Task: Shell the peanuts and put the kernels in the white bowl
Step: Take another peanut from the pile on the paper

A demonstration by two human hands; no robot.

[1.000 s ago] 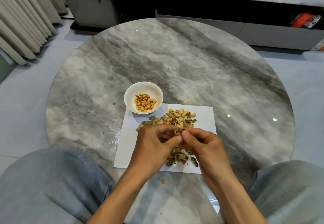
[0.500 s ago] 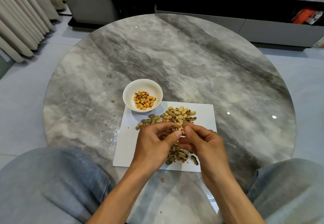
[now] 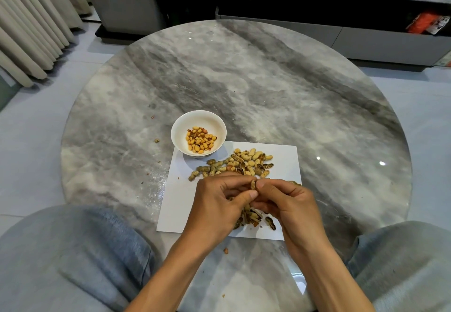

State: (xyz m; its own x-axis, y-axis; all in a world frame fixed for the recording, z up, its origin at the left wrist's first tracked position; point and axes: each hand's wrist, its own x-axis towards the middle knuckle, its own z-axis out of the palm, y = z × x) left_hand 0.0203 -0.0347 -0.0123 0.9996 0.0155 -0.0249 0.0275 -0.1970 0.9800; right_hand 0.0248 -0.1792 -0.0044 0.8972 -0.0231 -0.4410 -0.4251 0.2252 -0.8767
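My left hand [image 3: 219,204] and my right hand [image 3: 285,202] meet over a white sheet [image 3: 178,202], and together they pinch one peanut [image 3: 253,185] between thumbs and fingertips. A pile of unshelled peanuts [image 3: 239,163] lies on the sheet just beyond the hands. Empty shells [image 3: 253,220] lie under and between my hands, partly hidden. The white bowl [image 3: 199,116] stands at the sheet's far left corner and holds several orange-brown kernels [image 3: 200,139].
Everything rests on a round grey marble table [image 3: 244,80]. Small shell crumbs [image 3: 156,140] lie left of the bowl and one bit [image 3: 226,250] near the front edge. My knees in grey trousers [image 3: 73,258] flank the table. A low cabinet [image 3: 317,33] stands behind.
Both hands stayed together over the sheet, working the same peanut with small shifts of thumbs. The camera tilted a little.
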